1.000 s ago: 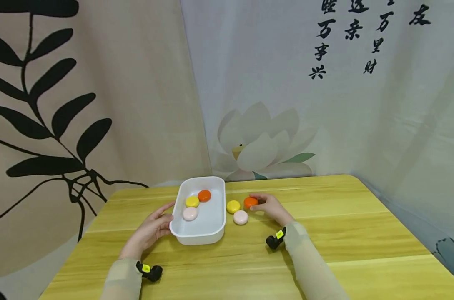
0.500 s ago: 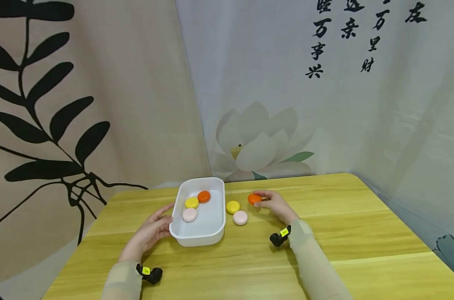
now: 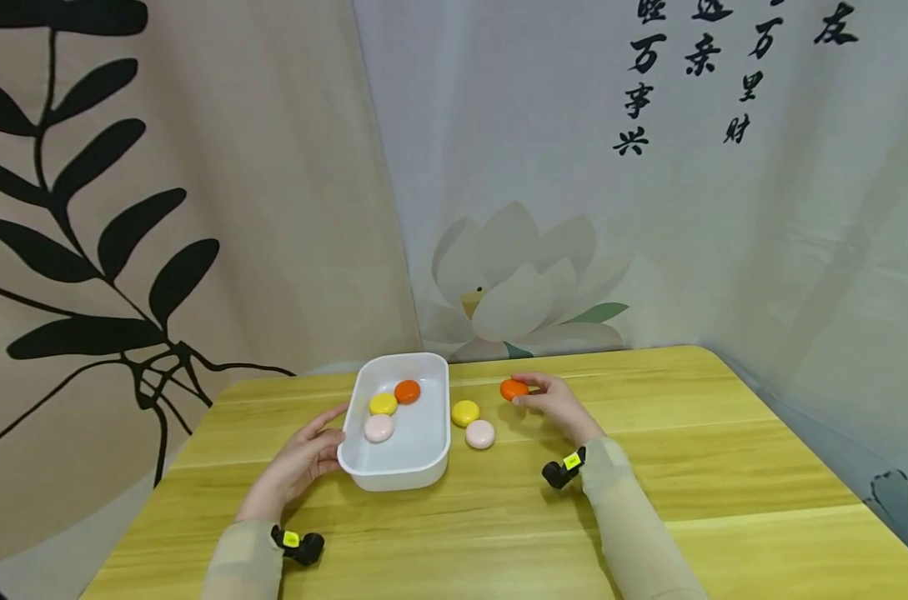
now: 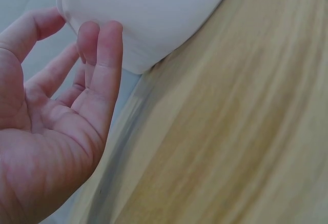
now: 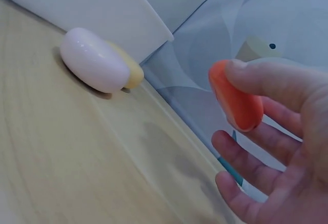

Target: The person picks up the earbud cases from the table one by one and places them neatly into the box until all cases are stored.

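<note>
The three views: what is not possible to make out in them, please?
Left wrist view: inside of the white box, hidden by its side.
Right wrist view: part of the yellow piece, behind the pink piece; part of the right hand, behind the orange piece.
Head view: top of the writing, cut off by the upper edge.

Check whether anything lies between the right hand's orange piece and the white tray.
The yellow piece on the table lies roughly between the orange piece in the right hand and the white tray, with the tray's side wall beyond it.
</note>
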The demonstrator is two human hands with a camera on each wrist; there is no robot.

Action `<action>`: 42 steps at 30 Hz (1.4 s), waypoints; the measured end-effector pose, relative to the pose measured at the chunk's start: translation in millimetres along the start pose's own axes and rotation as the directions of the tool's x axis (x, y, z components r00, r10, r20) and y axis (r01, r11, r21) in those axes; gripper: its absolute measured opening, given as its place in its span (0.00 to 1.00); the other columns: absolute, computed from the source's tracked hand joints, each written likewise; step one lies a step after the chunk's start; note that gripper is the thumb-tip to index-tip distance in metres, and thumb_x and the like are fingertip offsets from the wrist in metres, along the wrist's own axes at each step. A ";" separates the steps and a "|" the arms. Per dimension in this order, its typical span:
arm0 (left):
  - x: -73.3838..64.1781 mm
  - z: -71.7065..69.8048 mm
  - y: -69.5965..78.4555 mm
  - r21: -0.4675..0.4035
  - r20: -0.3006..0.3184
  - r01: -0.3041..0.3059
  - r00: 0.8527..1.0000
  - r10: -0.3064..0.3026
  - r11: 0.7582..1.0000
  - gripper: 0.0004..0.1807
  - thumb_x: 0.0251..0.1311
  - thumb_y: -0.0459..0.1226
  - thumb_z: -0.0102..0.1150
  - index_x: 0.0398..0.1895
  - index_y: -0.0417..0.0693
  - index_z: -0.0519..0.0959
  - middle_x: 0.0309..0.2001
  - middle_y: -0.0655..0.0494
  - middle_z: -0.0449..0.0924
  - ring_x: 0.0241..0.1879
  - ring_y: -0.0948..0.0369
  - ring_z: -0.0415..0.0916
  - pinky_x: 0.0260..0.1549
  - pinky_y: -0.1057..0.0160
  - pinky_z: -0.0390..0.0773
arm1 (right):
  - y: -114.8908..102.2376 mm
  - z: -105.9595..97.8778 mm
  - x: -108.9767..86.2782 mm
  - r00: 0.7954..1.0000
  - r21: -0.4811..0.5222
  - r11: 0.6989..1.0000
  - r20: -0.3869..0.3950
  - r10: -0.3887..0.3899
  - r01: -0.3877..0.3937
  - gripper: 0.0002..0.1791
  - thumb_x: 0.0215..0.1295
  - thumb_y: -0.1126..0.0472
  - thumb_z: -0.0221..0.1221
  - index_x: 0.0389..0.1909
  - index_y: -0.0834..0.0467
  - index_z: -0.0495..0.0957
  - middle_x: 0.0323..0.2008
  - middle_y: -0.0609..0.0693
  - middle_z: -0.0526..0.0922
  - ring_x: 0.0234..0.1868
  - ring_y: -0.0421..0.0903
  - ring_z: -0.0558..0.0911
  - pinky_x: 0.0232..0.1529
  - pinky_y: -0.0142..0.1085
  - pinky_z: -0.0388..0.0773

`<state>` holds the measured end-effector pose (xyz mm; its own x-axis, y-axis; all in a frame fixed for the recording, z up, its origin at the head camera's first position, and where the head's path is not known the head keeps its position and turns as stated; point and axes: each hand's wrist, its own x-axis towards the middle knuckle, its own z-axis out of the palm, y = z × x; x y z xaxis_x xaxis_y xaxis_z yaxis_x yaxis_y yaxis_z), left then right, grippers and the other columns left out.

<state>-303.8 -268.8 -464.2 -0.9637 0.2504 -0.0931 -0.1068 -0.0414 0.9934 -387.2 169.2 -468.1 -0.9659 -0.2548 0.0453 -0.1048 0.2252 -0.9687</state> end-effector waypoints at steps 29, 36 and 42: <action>-3.1 -3.1 -1.7 -0.010 0.002 0.005 1.000 -0.005 1.000 0.36 0.70 0.33 0.50 0.77 0.45 0.47 0.47 0.45 0.81 0.37 0.57 0.80 0.42 0.57 0.81 | -33.0 -10.4 -8.9 0.997 0.019 0.997 -0.003 -0.075 0.075 0.29 0.60 0.61 0.67 0.63 0.57 0.73 0.58 0.56 0.76 0.50 0.52 0.78 0.58 0.48 0.70; -0.8 -0.8 0.7 -0.015 0.019 -0.004 1.000 0.004 1.000 0.36 0.69 0.33 0.51 0.77 0.45 0.48 0.45 0.46 0.81 0.36 0.57 0.81 0.41 0.58 0.81 | -38.3 -14.6 -10.9 0.997 0.029 0.997 -0.003 -0.075 0.075 0.30 0.59 0.61 0.67 0.64 0.58 0.73 0.58 0.57 0.76 0.51 0.52 0.77 0.60 0.50 0.69; 0.4 -0.1 1.2 -0.008 0.036 -0.013 0.999 0.013 1.000 0.36 0.70 0.33 0.50 0.77 0.44 0.47 0.45 0.48 0.82 0.36 0.58 0.81 0.40 0.58 0.82 | -41.0 -18.1 -13.7 0.997 0.053 0.996 -0.010 -0.073 0.074 0.30 0.59 0.61 0.67 0.64 0.59 0.72 0.58 0.57 0.76 0.50 0.52 0.78 0.59 0.50 0.68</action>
<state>-304.3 -268.8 -463.1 -0.9556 0.2843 -0.0779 -0.0965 -0.0523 0.9940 -373.9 180.4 -424.5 -0.9579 -0.2615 0.1184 -0.1628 0.1553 -0.9744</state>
